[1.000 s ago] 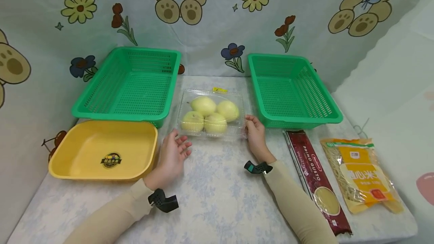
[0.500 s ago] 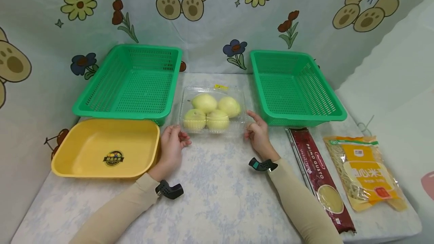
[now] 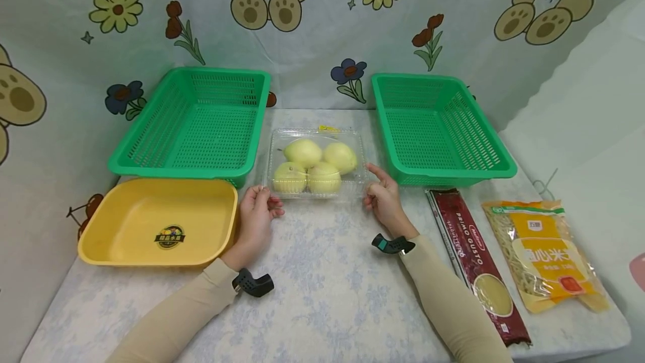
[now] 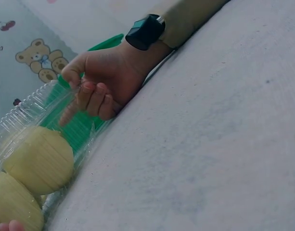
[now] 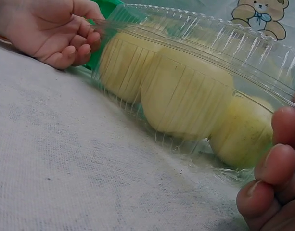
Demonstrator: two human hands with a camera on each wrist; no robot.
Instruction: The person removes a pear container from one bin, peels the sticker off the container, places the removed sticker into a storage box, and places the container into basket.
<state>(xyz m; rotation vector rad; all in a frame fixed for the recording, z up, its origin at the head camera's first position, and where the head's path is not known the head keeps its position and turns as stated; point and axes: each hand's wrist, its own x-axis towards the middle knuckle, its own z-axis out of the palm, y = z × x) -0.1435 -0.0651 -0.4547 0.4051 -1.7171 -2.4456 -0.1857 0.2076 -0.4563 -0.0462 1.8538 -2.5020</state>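
A clear plastic clamshell box (image 3: pixel 347 186) with several pale yellow-green pears (image 3: pixel 324 178) inside sits on the table between the two green baskets. My left hand (image 3: pixel 255 214) pinches the box's rim at its near left corner, thumb on top and the other fingers curled below. At the near right corner, my right hand (image 3: pixel 387 203) has its thumb and curled fingers on the rim, while the index finger extends along the box's side. The right wrist view shows the lid's ribbed edge close up, with the left hand (image 5: pixel 56 33) at its far end.
A large green basket (image 3: pixel 183 172) stands back left and a smaller one (image 3: pixel 448 175) back right. A yellow basin (image 3: pixel 156 206) sits beside my left hand. On the right lie a dark red spaghetti pack (image 3: pixel 476 262) and a yellow noodle bag (image 3: pixel 546 256).
My left hand has closed its fingers onto the box's left corner. The right hand's fingers have curled at the right corner, with the index now stretched out. The box stays in place.
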